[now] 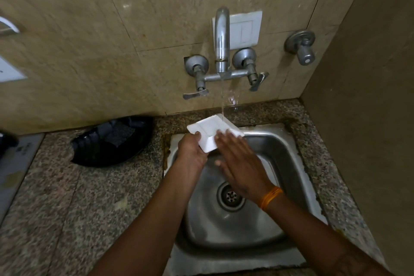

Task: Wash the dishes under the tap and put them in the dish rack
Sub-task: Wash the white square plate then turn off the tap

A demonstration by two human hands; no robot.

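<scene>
gripping white dish (pixel 209 129), right hand (pixel 238 159) flat

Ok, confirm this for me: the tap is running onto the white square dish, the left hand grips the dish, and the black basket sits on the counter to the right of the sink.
One thing is wrong: the black basket sits on the counter to the left of the sink, not the right, as the head view shows. The rest holds: the tap runs onto the white square dish, and the left hand grips it.
</scene>
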